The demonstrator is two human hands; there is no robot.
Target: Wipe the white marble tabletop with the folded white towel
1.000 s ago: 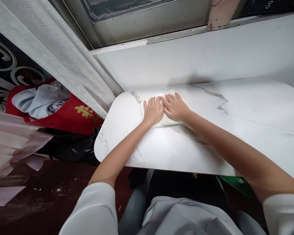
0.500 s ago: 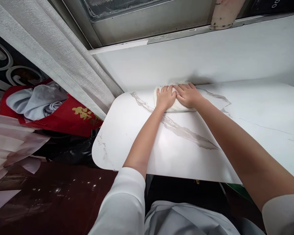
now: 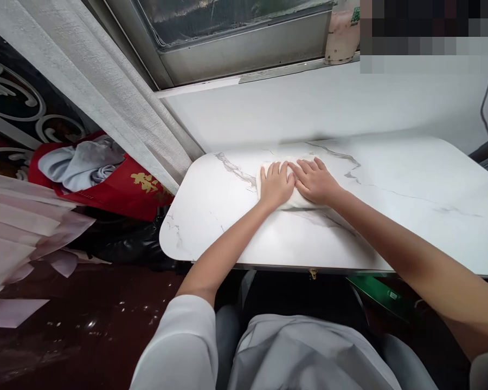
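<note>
Your left hand and your right hand lie side by side, flat and palm down, on a white cloth a little above the centre of the frame. Neither grip is closed around anything: the fingers are stretched out and spread, pressing the cloth onto the worktop, and your two index fingers touch where the hands meet. The cloth sits in the left half of the white, grey-veined worktop, near its far edge, and only its rim shows around your hands. Your forearms run down toward the lower edge of the frame, where your white sleeves begin. Behind the worktop a pale wall rises to a window frame across the top of the picture, with a pinkish cup standing on the sill at the upper right of centre. A light curtain slants across the upper left. At the left of the frame a red bag with gold lettering holds grey fabric, and pale pink sheets lie at the left edge above a dark glossy floor.
</note>
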